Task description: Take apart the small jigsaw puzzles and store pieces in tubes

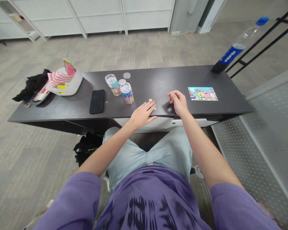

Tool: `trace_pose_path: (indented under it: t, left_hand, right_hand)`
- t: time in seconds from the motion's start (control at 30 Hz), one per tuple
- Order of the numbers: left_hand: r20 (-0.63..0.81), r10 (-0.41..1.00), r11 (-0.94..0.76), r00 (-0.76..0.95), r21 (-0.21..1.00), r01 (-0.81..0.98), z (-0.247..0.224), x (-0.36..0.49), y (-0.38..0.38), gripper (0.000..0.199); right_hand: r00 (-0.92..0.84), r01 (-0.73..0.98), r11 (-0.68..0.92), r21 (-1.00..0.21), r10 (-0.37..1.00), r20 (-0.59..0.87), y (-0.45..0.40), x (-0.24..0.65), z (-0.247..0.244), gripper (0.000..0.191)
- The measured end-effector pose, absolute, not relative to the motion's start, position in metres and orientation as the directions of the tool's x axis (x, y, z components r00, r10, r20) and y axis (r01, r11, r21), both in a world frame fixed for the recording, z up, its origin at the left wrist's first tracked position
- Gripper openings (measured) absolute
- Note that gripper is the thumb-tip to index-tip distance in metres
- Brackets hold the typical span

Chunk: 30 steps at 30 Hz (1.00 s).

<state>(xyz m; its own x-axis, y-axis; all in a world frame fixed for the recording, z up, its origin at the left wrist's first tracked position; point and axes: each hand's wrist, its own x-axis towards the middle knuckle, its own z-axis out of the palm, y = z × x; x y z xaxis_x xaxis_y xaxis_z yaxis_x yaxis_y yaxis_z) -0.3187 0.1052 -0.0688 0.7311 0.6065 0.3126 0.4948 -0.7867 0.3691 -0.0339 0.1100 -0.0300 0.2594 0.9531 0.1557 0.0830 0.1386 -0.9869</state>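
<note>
My left hand [142, 114] lies flat with fingers stretched out near the table's front edge. Small yellow and pink puzzle-like pieces [150, 100] peek out around its fingertips, the rest covered by the hand. To the right, my right hand [178, 101] is closed, fingers curled in toward the thumb; whatever it may hold is hidden. Beyond it lies a colourful cartoon picture card [203, 94]. Left of my left hand stand two clear cans with cartoon prints, the nearer can [127, 93] and the farther can [113, 85], with two silver lids [127, 75] beside them.
A black phone [97, 101] lies on the dark table [156, 80]. Farther left are a white basket [73, 85] with wrapped items and a black cloth bundle [33, 84]. A Pepsi bottle [230, 54] stands at the back right corner, close to a black metal frame [261, 43].
</note>
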Motion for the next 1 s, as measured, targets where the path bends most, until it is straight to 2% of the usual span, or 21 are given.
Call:
trace_pose_path:
  t: [0.4,0.73,1.0]
  left_hand:
    - [0.292,0.627,-0.755,0.722,0.455,0.472,-0.075,-0.356,0.083,0.031]
    - [0.288,0.632,-0.741,0.719,0.496,0.453,-0.074,-0.375,0.081,0.029]
    - [0.389,0.604,-0.771,0.695,0.504,0.388,-0.087,-0.380,0.088,0.031]
  right_hand:
    - [0.262,0.051,0.158,-0.986,0.951,0.166,0.112,-0.034,-0.034,0.067]
    - [0.266,0.064,0.141,-0.988,0.952,0.153,0.112,-0.034,-0.034,0.060]
    - [0.271,0.046,0.152,-0.987,0.949,0.159,0.116,-0.031,-0.039,0.062]
